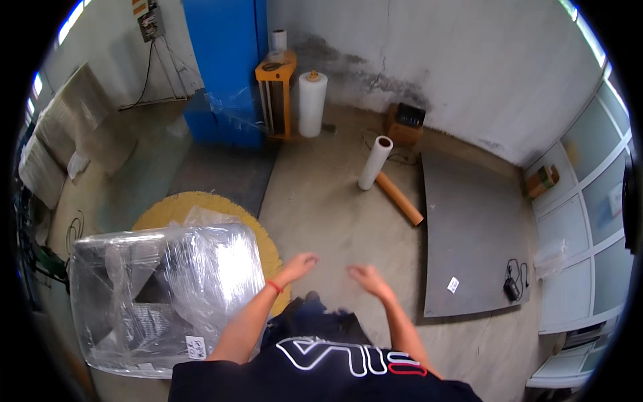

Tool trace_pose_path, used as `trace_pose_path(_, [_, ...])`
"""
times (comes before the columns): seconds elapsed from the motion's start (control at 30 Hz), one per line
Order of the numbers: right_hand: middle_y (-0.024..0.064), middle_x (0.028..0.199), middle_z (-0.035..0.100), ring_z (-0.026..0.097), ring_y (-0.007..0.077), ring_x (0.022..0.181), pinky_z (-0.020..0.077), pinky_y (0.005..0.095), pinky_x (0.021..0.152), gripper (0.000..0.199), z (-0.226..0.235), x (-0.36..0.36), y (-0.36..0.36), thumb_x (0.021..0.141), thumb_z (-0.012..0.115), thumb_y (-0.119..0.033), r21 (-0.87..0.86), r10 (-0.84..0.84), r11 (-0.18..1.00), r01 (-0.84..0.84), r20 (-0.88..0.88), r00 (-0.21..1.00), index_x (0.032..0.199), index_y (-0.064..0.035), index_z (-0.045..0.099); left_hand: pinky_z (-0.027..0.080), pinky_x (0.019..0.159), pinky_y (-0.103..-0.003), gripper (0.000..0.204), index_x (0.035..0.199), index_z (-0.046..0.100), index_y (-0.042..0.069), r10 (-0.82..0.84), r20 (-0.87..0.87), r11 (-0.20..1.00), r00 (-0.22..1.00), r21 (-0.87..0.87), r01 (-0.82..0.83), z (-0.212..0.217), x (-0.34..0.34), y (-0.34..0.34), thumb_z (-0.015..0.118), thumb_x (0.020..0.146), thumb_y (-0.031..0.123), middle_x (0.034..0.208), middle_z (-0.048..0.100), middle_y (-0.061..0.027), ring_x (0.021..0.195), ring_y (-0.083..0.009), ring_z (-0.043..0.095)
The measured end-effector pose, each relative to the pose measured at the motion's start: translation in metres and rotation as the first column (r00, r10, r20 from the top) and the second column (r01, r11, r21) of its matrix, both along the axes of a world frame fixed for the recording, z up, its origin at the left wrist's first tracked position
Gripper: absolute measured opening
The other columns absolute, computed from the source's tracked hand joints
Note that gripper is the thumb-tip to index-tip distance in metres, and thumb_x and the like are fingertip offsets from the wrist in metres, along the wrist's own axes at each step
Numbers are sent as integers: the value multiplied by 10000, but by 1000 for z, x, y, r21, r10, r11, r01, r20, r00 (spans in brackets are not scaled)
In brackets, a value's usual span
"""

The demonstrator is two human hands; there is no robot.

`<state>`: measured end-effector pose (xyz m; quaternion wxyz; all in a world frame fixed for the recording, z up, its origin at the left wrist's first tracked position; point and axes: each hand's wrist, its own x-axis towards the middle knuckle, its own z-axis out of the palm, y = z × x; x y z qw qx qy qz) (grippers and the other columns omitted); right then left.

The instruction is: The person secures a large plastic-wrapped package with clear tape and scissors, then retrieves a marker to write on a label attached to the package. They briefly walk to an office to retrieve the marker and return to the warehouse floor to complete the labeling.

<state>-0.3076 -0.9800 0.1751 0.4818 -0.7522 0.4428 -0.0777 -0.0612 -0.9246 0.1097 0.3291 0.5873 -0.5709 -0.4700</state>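
My left hand [299, 266], with a red band at its wrist, is held out in front of me with nothing visible in it. Its fingers are loosely bent and not closed. Opposite it, my right hand [368, 279] is also raised, fingers half curled and no object showing in them. A gap separates the two hands, with the floor below. Left of my left hand sits a large load wrapped in clear stretch film [231, 268], bearing a white label [195, 348]. It rests on a round yellow turntable [271, 248].
Ahead stand a blue machine column [224, 60], an orange film carriage [289, 94] and a white film roll [313, 104]. Another film roll [375, 163] stands by a brown cardboard tube [400, 199]. A grey sheet [475, 228] with a black power adapter [514, 288] lies right.
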Motion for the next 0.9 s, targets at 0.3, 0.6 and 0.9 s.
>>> trace_pose_path(0.3, [128,888,653,620,213,824,470,320,750,238,-10,16,-298,857,513,-166,17,222,975,-222,-72,972,1048,-53,599,444,856,-287,251,1064,562,-14,64,-159,998,985,-2,-65,52,66,-229,457,844,45,1019,605,-95,965,-167,571])
trace_pose_path(0.6, [178,879,621,588,334,842,466,396,729,216,37,213,-601,813,487,-135,-284,385,887,-365,17,923,964,-45,612,450,857,-283,226,1053,549,-53,504,-266,854,822,16,-519,60,157,-386,458,870,41,1009,607,-118,984,-172,571])
trace_pose_path(0.9, [190,1044,568,531,342,975,427,379,846,212,45,416,-726,785,524,-102,-453,602,742,-494,126,788,957,-18,614,450,839,-272,241,1064,542,-57,663,-386,717,641,80,-693,46,255,-504,468,892,95,1006,605,-123,922,-170,584])
